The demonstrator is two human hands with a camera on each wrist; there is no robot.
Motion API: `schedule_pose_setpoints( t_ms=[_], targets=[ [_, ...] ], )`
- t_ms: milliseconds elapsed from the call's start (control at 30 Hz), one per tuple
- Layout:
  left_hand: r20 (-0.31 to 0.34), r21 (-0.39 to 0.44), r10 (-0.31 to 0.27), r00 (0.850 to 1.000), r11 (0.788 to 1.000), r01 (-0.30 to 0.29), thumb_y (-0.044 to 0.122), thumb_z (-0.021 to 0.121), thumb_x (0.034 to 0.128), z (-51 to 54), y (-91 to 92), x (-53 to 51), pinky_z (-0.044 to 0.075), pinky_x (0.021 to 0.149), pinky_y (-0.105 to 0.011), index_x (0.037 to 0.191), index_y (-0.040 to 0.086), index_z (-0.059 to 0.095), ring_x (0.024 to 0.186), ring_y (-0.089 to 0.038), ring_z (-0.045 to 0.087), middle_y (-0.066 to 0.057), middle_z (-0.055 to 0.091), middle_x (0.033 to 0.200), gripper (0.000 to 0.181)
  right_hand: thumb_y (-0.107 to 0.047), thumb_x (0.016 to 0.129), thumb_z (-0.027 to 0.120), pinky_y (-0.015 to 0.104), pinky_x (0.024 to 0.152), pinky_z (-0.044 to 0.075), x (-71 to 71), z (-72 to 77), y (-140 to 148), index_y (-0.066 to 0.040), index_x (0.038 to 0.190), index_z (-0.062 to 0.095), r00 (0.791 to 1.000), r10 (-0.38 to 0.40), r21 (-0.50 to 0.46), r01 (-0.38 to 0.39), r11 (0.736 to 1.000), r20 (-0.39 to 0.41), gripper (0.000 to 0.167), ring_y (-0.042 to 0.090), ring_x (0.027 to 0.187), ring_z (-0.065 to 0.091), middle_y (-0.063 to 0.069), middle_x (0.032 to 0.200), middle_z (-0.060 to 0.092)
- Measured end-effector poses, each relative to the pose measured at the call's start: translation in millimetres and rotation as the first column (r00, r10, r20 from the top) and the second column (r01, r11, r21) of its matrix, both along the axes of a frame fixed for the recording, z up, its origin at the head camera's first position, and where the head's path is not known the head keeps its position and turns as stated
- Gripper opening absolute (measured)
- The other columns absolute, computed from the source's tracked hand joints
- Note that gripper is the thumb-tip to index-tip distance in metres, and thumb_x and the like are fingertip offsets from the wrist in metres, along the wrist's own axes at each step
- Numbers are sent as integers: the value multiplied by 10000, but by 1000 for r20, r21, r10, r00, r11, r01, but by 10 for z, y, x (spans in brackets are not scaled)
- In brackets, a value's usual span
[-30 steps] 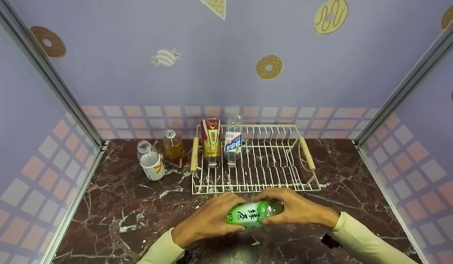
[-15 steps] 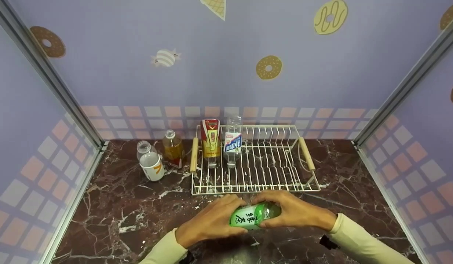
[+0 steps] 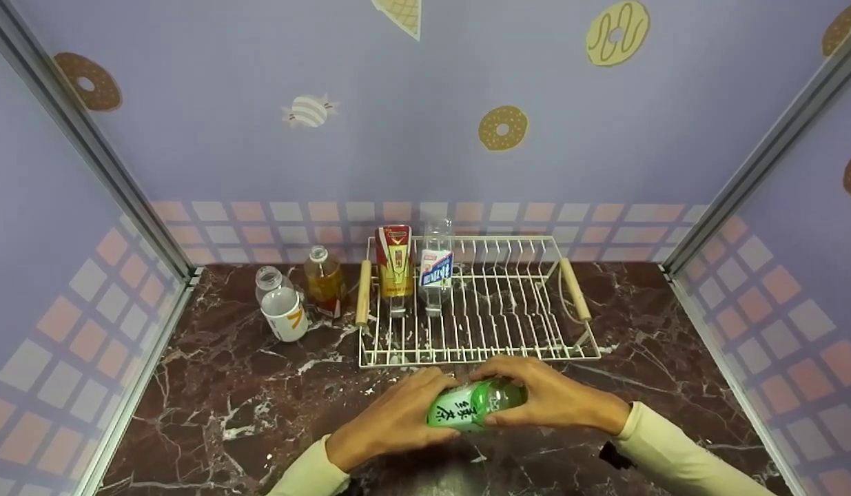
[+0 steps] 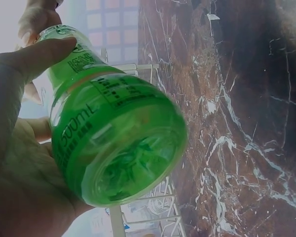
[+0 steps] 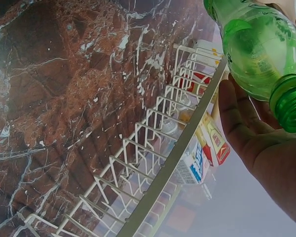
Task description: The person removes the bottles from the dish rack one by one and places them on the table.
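Observation:
A green plastic bottle [image 3: 459, 408] with a white label lies sideways in the air between both hands, in front of the wire rack [image 3: 480, 355]. My left hand [image 3: 397, 413] grips its base end, thumb and fingers on opposite sides. Around the neck end, the right hand [image 3: 552, 396] curls its fingers and thumb. In the left wrist view the base of the bottle [image 4: 123, 143] faces the camera. The right wrist view shows the open green neck without a cap, beside the right hand [image 5: 266, 143].
Inside the rack's left part lean a red and yellow bottle [image 3: 395, 262] and a clear bottle [image 3: 435, 269] with a blue and white label, both neck down. Left of the rack stand an amber bottle [image 3: 326, 282] and a clear one with a white label [image 3: 286, 317].
Between the hands the green bottle has turned a little, its label lettering shifting. Both hands have stayed nearly in place, still gripping it.

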State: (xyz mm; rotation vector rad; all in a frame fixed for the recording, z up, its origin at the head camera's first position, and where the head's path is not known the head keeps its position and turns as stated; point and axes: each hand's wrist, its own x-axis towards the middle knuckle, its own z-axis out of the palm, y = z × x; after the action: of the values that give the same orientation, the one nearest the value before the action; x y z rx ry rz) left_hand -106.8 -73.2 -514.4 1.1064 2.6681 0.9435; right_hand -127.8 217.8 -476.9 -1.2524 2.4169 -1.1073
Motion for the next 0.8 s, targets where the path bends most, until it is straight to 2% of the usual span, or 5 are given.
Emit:
schedule_pose_setpoints(
  t_ms=[167, 367, 533, 700, 800],
  targets=[
    [-13, 28, 15, 1000, 1000, -14, 329, 894, 914, -20, -55, 21, 551, 841, -220, 1371, 113, 667, 988, -67, 550, 27, 641, 1179, 554, -331, 949, 882, 353, 925, 657, -11, 13, 15, -59, 1444, 674, 1000, -19, -11, 20, 1000, 20, 602, 176, 1117, 710, 55, 1387, 730],
    [31, 54, 49, 998, 997, -50, 330, 890, 919, -32, -132, 41, 564, 881, -255, 1393, 130, 657, 1056, -89, 573, 12, 652, 1288, 565, -275, 946, 888, 364, 949, 663, -41, -9, 65, -19, 1477, 634, 999, -19, -55, 21, 998, 34, 642, 189, 1116, 724, 96, 1359, 740],
    [66, 104, 69, 995, 992, -76, 305, 898, 913, -32, -193, 61, 567, 859, -248, 1376, 119, 662, 1048, -93, 569, 20, 644, 1277, 552, -257, 947, 888, 423, 988, 651, -64, -24, 115, -4, 1501, 609, 999, -31, -61, 32, 998, 24, 670, 208, 1130, 726, 104, 1331, 750],
    [127, 166, 76, 989, 981, -97, 283, 884, 932, -32, -234, 75, 576, 857, -232, 1361, 102, 656, 1027, -72, 571, 26, 628, 1242, 518, -272, 940, 897, 472, 1027, 636, -62, -15, 171, -17, 1511, 606, 998, -61, -45, 61, 997, 3, 689, 242, 1170, 717, 131, 1381, 734],
    [141, 187, 80, 987, 977, -106, 271, 882, 936, -33, -255, 74, 587, 875, -238, 1362, 97, 648, 1024, -65, 582, 23, 633, 1244, 517, -240, 937, 899, 484, 1023, 641, -60, -9, 193, -3, 1507, 607, 998, -69, -54, 70, 996, 13, 683, 263, 1154, 728, 171, 1415, 714]
  ],
)
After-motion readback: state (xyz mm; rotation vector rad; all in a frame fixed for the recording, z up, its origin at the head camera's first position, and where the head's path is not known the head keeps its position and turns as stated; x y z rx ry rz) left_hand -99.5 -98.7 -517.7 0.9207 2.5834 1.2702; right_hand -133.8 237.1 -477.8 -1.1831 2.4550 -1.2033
